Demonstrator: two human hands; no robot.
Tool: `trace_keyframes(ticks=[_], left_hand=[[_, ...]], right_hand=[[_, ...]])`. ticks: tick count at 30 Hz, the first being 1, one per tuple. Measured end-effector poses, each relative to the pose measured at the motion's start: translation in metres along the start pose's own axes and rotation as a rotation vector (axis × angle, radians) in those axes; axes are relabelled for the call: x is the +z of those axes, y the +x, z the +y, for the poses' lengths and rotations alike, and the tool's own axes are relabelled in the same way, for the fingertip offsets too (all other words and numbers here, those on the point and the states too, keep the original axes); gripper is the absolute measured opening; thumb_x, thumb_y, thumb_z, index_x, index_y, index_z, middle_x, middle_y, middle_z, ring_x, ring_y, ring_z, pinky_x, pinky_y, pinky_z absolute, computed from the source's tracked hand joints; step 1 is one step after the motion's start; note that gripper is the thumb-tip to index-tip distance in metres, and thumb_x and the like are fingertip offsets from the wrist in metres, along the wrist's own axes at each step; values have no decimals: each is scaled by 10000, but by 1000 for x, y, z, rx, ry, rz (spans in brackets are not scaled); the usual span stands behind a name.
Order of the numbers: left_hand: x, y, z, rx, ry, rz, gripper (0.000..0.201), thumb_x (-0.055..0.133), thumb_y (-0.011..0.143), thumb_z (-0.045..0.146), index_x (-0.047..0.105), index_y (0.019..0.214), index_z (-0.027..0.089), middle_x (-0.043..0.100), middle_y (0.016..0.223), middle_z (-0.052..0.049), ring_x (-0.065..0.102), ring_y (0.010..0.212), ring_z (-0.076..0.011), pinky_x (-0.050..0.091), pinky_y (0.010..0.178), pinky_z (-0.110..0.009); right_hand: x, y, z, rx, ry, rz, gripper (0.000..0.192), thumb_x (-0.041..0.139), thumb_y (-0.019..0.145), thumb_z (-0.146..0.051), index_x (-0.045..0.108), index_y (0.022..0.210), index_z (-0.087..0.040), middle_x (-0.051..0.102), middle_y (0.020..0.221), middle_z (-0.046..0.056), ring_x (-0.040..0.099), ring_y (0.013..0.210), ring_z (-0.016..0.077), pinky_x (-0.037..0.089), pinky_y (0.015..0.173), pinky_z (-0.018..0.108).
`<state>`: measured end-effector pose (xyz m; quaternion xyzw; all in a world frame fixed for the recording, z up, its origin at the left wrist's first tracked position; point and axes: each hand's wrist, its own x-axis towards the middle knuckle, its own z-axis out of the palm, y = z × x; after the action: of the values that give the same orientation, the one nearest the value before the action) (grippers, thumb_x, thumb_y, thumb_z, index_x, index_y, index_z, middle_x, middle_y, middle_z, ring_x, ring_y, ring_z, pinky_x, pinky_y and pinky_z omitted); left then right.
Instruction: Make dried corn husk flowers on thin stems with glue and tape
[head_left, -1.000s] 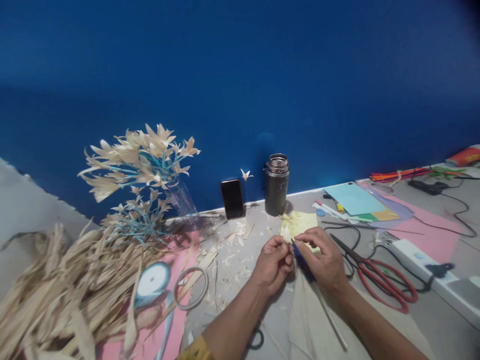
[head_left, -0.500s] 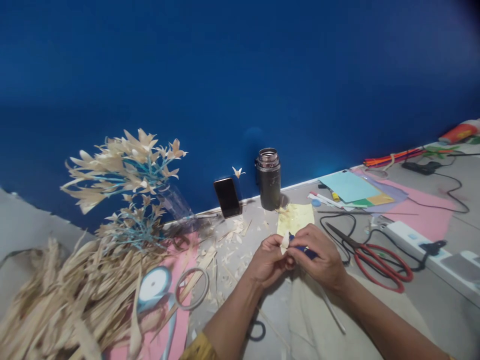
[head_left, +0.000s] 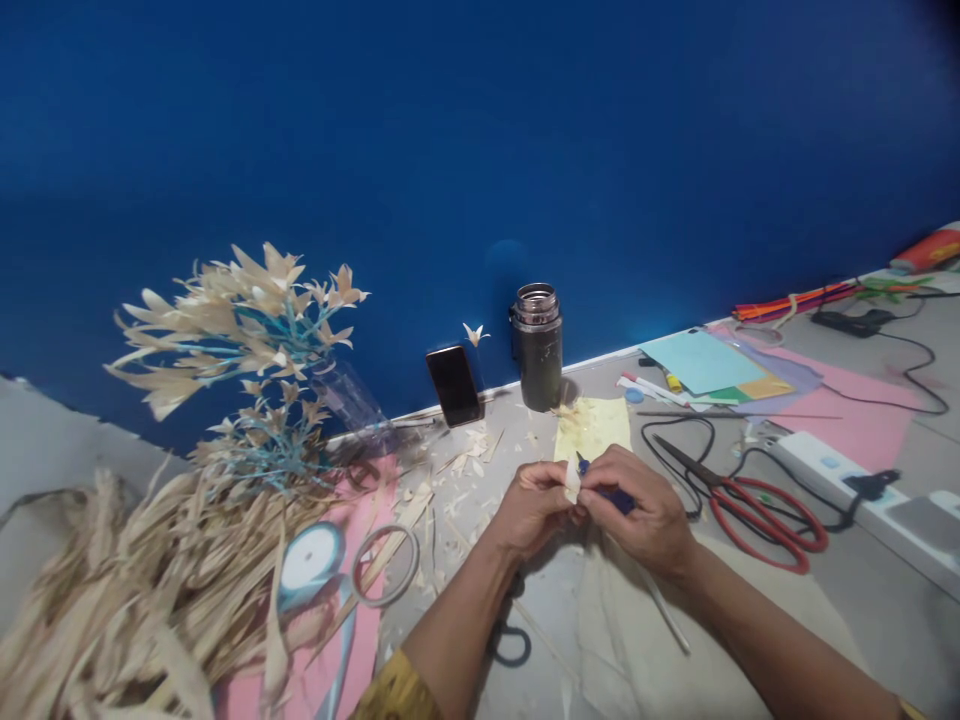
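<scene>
My left hand (head_left: pixel 534 512) pinches a small pale petal-shaped piece of corn husk (head_left: pixel 572 482) between thumb and fingers. Close against it, my right hand (head_left: pixel 646 515) is closed round a small dark blue tool (head_left: pixel 618 498). Its tip is at the husk piece, and the fingers hide most of it, so its kind is unclear. Just beyond the hands lies a yellow paper sheet (head_left: pixel 600 428) with scraps on it. A thin pale rod (head_left: pixel 666 610) lies under my right wrist, and a dark loop handle (head_left: pixel 513 648) shows beside my left forearm.
Dried husks (head_left: pixel 150 610) heap at the left, below husk flowers (head_left: pixel 247 320) on blue stems. Tape rolls (head_left: pixel 385 566) lie nearby. A phone (head_left: pixel 454 386) and an uncapped flask (head_left: pixel 540 360) stand by the wall. Red-handled scissors (head_left: pixel 765 520), cables and a power strip (head_left: pixel 840 480) lie right.
The husk piece stands a little more upright between my fingers, and the blue tool has shifted slightly. Both hands stay together in nearly the same place. The view has tilted slightly.
</scene>
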<state>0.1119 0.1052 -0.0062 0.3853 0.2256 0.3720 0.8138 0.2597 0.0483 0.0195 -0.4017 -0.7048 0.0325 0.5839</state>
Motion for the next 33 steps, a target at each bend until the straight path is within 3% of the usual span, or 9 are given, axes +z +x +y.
trace_keyframes(ticks=[3, 8, 12, 33], left_hand=[[2, 1, 0, 39, 15, 16, 425, 1014, 503, 385, 728, 655, 110, 645, 592, -27, 585, 510, -110, 437, 518, -226], [5, 5, -7, 117, -7, 191, 376, 980, 573, 346, 708, 733, 140, 650, 579, -9, 567, 495, -102, 424, 498, -210], [6, 7, -9, 158, 21, 265, 351, 965, 574, 309, 709, 741, 137, 652, 582, -6, 561, 490, -97, 411, 483, -205], [7, 3, -10, 100, 35, 151, 361, 942, 585, 304, 685, 781, 144, 670, 594, 3, 587, 492, -104, 444, 493, -211]], right_hand=[[1, -3, 6, 70, 16, 8, 116, 647, 908, -136, 667, 840, -228, 671, 730, 9, 629, 687, 170, 504, 624, 297], [1, -7, 18, 220, -40, 41, 111, 649, 919, -184, 685, 822, -226, 685, 746, 10, 610, 654, 159, 486, 587, 272], [-1, -9, 22, 240, -70, 44, 118, 649, 912, -197, 688, 804, -224, 690, 745, 13, 606, 660, 161, 480, 588, 265], [-2, -10, 22, 159, -8, -4, 123, 638, 879, -123, 643, 803, -219, 674, 789, 22, 595, 634, 143, 475, 578, 249]])
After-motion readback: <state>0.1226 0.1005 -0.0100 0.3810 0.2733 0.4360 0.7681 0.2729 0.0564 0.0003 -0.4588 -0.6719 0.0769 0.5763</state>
